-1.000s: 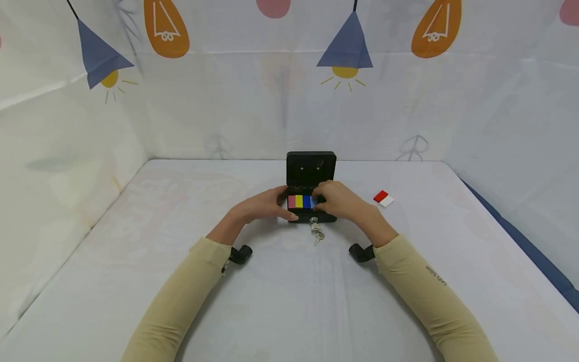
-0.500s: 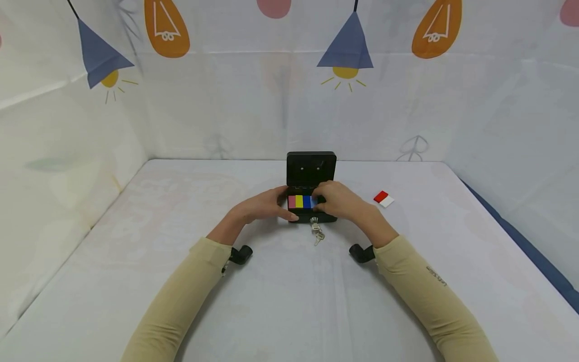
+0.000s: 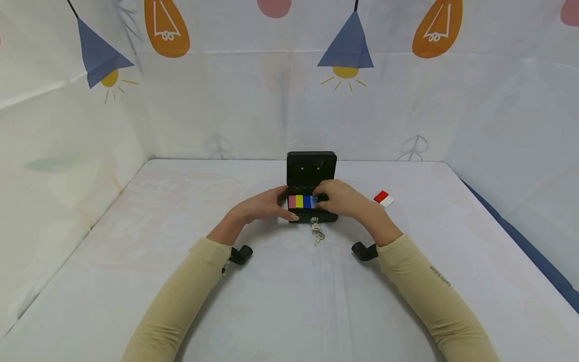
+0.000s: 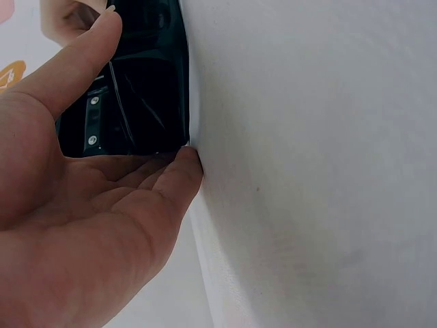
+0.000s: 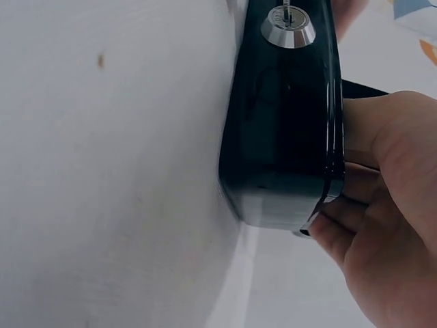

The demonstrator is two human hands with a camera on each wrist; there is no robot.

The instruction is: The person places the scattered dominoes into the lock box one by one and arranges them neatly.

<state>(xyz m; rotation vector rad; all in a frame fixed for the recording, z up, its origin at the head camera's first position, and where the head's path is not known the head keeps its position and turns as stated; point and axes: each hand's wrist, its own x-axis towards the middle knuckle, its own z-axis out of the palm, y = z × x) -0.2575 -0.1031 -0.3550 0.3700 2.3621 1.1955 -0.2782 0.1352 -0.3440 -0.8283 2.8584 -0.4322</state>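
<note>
Box (image 3: 327, 218) of black colour, lid (image 3: 311, 176) raised, toward far edge of white table (image 3: 289, 301). Inside, row of pink, yellow, blue and light blue blocks (image 3: 299, 201). Against left side of box, left hand (image 3: 259, 205), fingers nearly straight, only touching. Over right end of row, right hand (image 3: 342, 200) with bent fingers; whether gripping a block, impossible to tell. At front lock (image 3: 314, 220), keys (image 3: 319, 235). Farther right, red block (image 3: 381, 196) and white block (image 3: 387, 201), touching.

Backed by wht sheet (image 3: 235, 100) w/ blue lamps (image 3: 347, 45) & orange bulbs (image 3: 160, 25); flanked R of wht worktop (image 3: 289, 301) by blue strip (image 3: 543, 265).
</note>
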